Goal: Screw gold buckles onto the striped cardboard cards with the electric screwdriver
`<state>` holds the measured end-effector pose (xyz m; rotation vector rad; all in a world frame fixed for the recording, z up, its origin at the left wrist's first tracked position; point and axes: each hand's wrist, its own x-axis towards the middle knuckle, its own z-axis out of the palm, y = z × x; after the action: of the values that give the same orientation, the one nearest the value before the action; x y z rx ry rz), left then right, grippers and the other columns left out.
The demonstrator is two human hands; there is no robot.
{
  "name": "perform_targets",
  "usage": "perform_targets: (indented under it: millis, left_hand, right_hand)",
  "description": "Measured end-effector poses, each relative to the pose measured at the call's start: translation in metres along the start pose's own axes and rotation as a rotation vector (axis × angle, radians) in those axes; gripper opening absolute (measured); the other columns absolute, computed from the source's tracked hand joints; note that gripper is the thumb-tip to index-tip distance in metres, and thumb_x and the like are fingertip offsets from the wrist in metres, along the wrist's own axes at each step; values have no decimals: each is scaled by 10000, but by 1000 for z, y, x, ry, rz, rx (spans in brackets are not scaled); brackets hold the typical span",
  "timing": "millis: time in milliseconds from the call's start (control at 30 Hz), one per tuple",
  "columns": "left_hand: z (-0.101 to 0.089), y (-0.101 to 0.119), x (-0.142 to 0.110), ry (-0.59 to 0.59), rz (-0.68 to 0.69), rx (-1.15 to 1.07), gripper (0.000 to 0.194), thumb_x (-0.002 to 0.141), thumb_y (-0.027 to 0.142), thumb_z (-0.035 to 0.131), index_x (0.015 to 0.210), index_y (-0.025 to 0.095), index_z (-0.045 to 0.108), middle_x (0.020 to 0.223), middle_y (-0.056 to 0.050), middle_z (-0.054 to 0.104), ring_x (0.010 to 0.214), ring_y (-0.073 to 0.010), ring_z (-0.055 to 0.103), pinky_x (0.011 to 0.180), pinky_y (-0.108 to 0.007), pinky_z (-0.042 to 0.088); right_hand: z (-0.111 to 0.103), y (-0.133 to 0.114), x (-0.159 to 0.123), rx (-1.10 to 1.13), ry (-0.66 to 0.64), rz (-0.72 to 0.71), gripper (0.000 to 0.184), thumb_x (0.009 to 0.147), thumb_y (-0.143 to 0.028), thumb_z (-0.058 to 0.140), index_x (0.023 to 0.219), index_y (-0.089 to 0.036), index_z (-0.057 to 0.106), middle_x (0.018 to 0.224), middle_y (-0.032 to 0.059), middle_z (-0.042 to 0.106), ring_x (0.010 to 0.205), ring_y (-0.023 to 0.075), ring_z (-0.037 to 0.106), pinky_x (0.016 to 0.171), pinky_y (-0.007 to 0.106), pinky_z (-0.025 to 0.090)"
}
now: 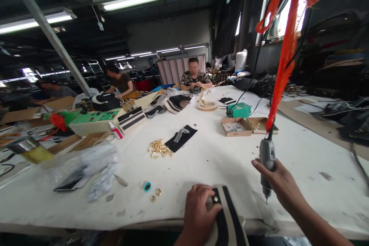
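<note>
Near the table's front edge, my left hand [200, 211] presses on a black and cream striped bag piece [227, 215], thumb and fingers closed over its upper left part. A small gold fitting [215, 198] shows on a dark stripe between thumb and fingers. At the right, my right hand [281, 180] is wrapped around the grey body of an electric screwdriver [267, 152], one digit sticking out to the left. The screwdriver hangs upright, bit downward, on a cord bound with orange plastic strip [285, 61]. Some of the right fingers are hidden behind the tool.
Gold fittings [160, 148] lie heaped beside a black piece [182, 138]. A blue-rimmed cap [147, 186] sits left of my left hand. Farther back are small cardboard boxes [236, 133], a green box [238, 110] and a tape roll [207, 106]. A co-worker [196, 78] sits opposite.
</note>
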<state>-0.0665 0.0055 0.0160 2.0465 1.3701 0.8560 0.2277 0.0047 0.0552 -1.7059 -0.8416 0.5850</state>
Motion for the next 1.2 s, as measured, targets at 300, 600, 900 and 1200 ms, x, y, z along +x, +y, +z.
perform_targets:
  millis: [300, 600, 900, 1200]
  left_hand:
    - [2, 0, 1, 2, 59, -6, 308, 726, 136, 891, 990, 239, 771, 1139, -25, 798, 1149, -300, 669, 1016, -473, 474]
    - [8, -5, 4, -30, 114, 49, 258, 833, 305, 887, 1054, 250, 765, 1198, -19, 795, 1181, -290, 658, 1037, -456, 457]
    - [8, -6, 4, -28, 85, 45, 266, 836, 381, 899, 1038, 256, 779, 1206, -8, 794, 1209, -286, 651, 1020, -459, 462]
    - [9, -6, 4, -48, 80, 65, 265, 850, 394, 884, 1056, 263, 780, 1247, -5, 785, 1243, -296, 627, 1023, -464, 454]
  right_hand:
    - [8, -33, -15, 306, -191, -91, 657, 787, -661, 828, 1220, -179, 717, 964, 108, 749, 769, 271, 710, 572, 361, 565]
    - [64, -76, -51, 725, -386, -87, 417, 827, -374, 890, 1153, -239, 669, 741, -56, 563, 580, 123, 539, 560, 288, 553]
    - [95, -39, -63, 449, -512, -202, 357, 847, -520, 845, 850, -212, 664, 669, -10, 625, 526, 147, 564, 507, 316, 503]
    - [103, -36, -62, 428, -521, -206, 395, 841, -547, 843, 772, -207, 655, 618, -8, 614, 503, 143, 548, 500, 317, 487]
